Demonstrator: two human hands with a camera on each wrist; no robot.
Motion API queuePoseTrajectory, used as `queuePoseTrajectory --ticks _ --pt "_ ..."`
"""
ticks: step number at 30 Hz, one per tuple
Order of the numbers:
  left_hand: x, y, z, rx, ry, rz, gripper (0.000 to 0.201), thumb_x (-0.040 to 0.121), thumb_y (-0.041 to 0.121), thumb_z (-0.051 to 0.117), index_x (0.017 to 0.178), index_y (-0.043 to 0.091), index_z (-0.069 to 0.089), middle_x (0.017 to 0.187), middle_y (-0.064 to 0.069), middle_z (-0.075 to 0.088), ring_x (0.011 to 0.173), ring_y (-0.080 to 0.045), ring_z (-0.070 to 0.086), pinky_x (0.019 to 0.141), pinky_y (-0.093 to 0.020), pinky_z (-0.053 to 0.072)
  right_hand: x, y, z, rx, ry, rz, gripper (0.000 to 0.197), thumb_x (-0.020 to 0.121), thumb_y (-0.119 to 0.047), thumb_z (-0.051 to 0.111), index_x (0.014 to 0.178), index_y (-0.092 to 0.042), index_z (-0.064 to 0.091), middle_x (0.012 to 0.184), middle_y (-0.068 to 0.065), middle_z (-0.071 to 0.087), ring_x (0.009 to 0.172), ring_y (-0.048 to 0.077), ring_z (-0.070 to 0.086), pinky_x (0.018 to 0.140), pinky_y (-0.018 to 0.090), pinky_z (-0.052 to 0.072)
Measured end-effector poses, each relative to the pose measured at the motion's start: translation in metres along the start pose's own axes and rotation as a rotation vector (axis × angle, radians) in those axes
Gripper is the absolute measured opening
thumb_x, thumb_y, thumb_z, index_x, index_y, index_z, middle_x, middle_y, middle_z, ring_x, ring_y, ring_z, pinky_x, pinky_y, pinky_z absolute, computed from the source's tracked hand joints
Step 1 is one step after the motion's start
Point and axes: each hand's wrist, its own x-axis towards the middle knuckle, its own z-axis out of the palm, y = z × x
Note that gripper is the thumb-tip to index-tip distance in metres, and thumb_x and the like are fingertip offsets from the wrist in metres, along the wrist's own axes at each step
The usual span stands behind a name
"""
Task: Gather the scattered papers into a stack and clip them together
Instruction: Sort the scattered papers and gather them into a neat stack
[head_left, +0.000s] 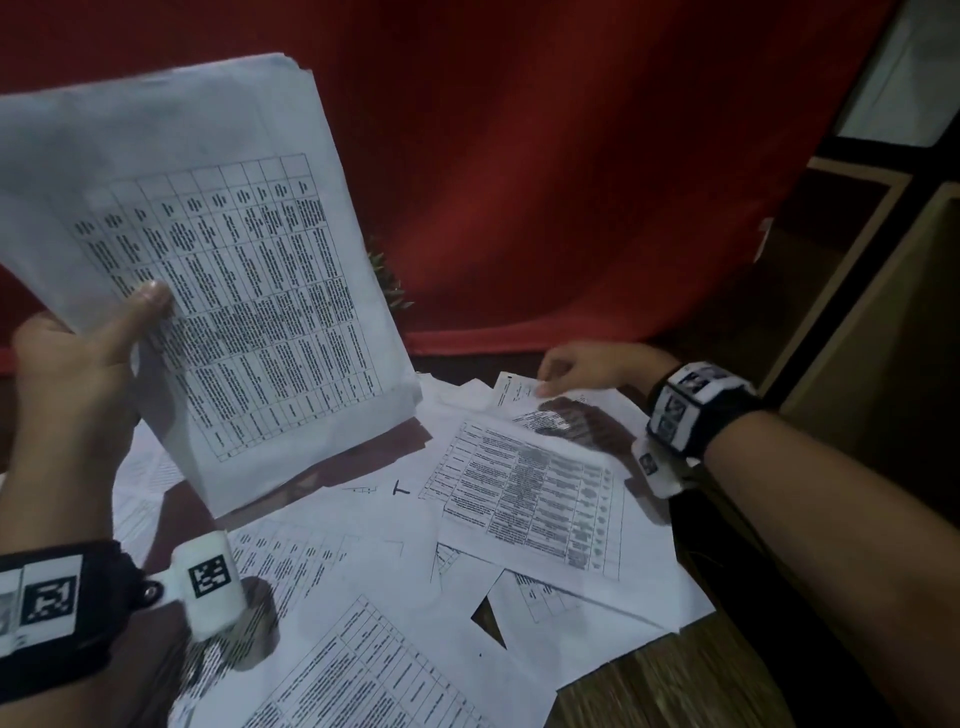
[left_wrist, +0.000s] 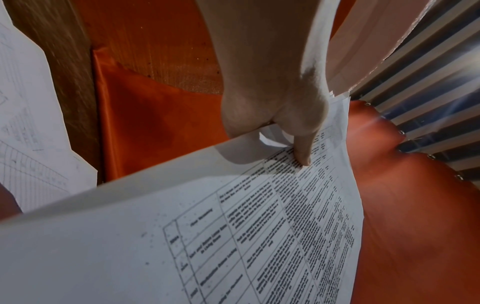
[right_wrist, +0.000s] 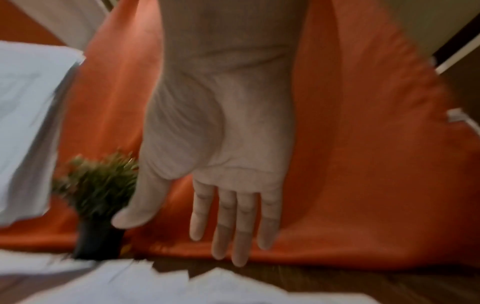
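My left hand holds a gathered stack of printed sheets upright above the table, thumb pressed on the front page; in the left wrist view the thumb pins the stack of printed sheets. Several loose papers with tables lie scattered over the wooden table. My right hand hovers over the far papers at the right, fingers straight and holding nothing; the right wrist view shows the right hand open above the papers. No clip is visible.
A red cloth hangs behind the table. A small green plant in a dark pot stands at the back, partly hidden behind the held stack. A wooden cabinet is at the right.
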Motion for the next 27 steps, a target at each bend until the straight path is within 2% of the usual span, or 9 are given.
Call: queuePoseTrajectory --ticks 2,4,7,11,15,18,21,22,27 --pt "0.002 -0.004 0.002 -0.049 0.053 -0.004 0.073 0.085 0.068 0.076 0.14 0.022 0.065 0.138 -0.003 0.07 0.127 -0.03 0.067 0.105 -0.061 0.049 0.008 -0.01 0.029 -0.06 -0.039 0.005 0.062 0.085 -0.055 0.077 0.133 -0.02 0.06 0.119 -0.004 0.065 0.104 0.017 0.063 0.094 0.032 0.05" --pt "0.003 -0.004 0.003 -0.067 0.051 -0.001 0.073 0.082 0.069 0.077 0.138 0.023 0.067 0.137 -0.003 0.071 0.126 -0.027 0.068 0.105 -0.057 0.049 0.018 -0.017 0.054 -0.109 -0.097 0.006 0.069 0.079 -0.057 0.082 0.134 -0.024 0.056 0.121 -0.004 0.062 0.107 0.019 0.061 0.094 0.033 0.051" --pt "-0.002 0.0 0.007 -0.027 0.019 -0.014 0.074 0.083 0.071 0.075 0.139 0.024 0.065 0.135 -0.001 0.072 0.122 -0.026 0.07 0.096 -0.054 0.053 0.029 -0.021 0.073 -0.175 -0.132 0.012 0.058 0.073 -0.057 0.086 0.113 -0.03 0.055 0.111 -0.009 0.062 0.102 0.02 0.061 0.09 0.04 0.053" --pt "-0.003 0.002 0.005 -0.073 0.081 -0.036 0.08 0.076 0.073 0.079 0.138 0.024 0.066 0.133 0.0 0.073 0.122 -0.023 0.071 0.085 -0.037 0.062 0.031 -0.034 0.068 -0.2 -0.219 -0.029 0.03 0.085 -0.039 0.082 0.104 -0.021 0.069 0.103 -0.002 0.074 0.096 0.022 0.07 0.089 0.04 0.058" --pt "-0.008 0.005 0.008 -0.111 0.119 -0.015 0.068 0.078 0.068 0.082 0.131 0.026 0.071 0.135 -0.003 0.072 0.114 -0.012 0.074 0.081 -0.03 0.066 0.023 -0.034 0.053 -0.495 -0.159 0.048 0.014 0.082 -0.024 0.081 0.083 -0.015 0.071 0.081 0.0 0.072 0.075 0.022 0.069 0.076 0.04 0.062" --pt "-0.021 0.02 0.02 -0.077 0.068 -0.044 0.074 0.071 0.071 0.085 0.129 0.029 0.072 0.13 0.005 0.075 0.115 -0.013 0.073 0.076 -0.031 0.066 0.025 -0.038 0.053 -0.596 -0.079 0.067 0.032 0.073 -0.02 0.083 0.1 -0.011 0.069 0.092 0.002 0.072 0.07 0.019 0.063 0.062 0.03 0.052" --pt "-0.035 0.036 0.033 -0.106 0.051 0.048 0.018 0.087 0.048 0.081 0.104 0.052 0.079 0.107 0.02 0.079 0.099 -0.004 0.076 0.074 -0.022 0.065 0.036 -0.033 0.055 -0.469 -0.127 -0.017 0.039 0.066 -0.018 0.087 0.1 -0.011 0.067 0.097 0.005 0.071 0.079 0.023 0.067 0.071 0.037 0.059" --pt "-0.038 0.04 0.035 -0.12 0.057 0.088 0.016 0.088 0.044 0.08 0.1 0.055 0.078 0.104 0.021 0.079 0.098 -0.003 0.076 0.074 -0.022 0.065 0.039 -0.027 0.055 -0.455 -0.105 -0.028 0.038 0.067 -0.021 0.085 0.099 -0.011 0.067 0.098 0.005 0.071 0.084 0.024 0.068 0.078 0.042 0.061" --pt "-0.026 0.029 0.011 -0.115 0.004 -0.023 0.078 0.075 0.071 0.082 0.137 0.026 0.067 0.133 0.002 0.073 0.122 -0.022 0.071 0.095 -0.048 0.062 0.033 -0.024 0.059 -0.401 -0.005 -0.083 0.029 0.081 -0.014 0.076 0.107 -0.008 0.064 0.109 0.004 0.066 0.097 0.023 0.062 0.083 0.031 0.049"
